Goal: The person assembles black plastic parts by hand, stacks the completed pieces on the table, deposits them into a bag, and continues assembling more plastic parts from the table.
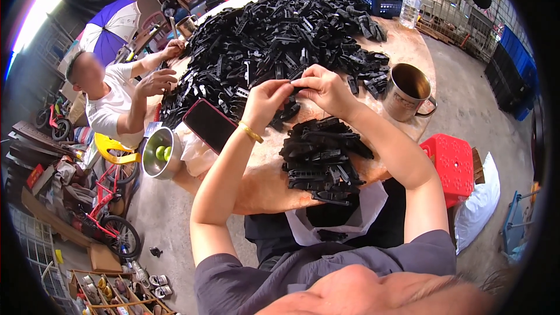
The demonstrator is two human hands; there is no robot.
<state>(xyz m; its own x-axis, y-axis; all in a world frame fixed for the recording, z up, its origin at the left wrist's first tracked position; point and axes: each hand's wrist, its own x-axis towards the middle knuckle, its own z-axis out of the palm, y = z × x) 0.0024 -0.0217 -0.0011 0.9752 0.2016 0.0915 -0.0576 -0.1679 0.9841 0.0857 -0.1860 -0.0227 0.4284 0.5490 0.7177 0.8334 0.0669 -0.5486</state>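
Note:
My left hand [266,102] and my right hand [328,88] meet over the near side of a big pile of black plastic parts [262,35]. Fingertips of both hands pinch one small dark plastic part [295,88], mostly covered by the fingers. A yellow bangle [251,132] circles my left wrist. Below my right hand, at the table's near edge, lies a smaller stack of black plastic parts [324,157]. A phone with a dark screen [210,125] rests beside my left forearm.
On the round table [262,189] stand a metal mug [407,92], a blue basket [382,1] and a clear bottle [410,3]. A metal bowl with green fruit [153,166] is at the left edge. A co-worker [111,96] reaches toward the pile. A red stool [449,169] stands right.

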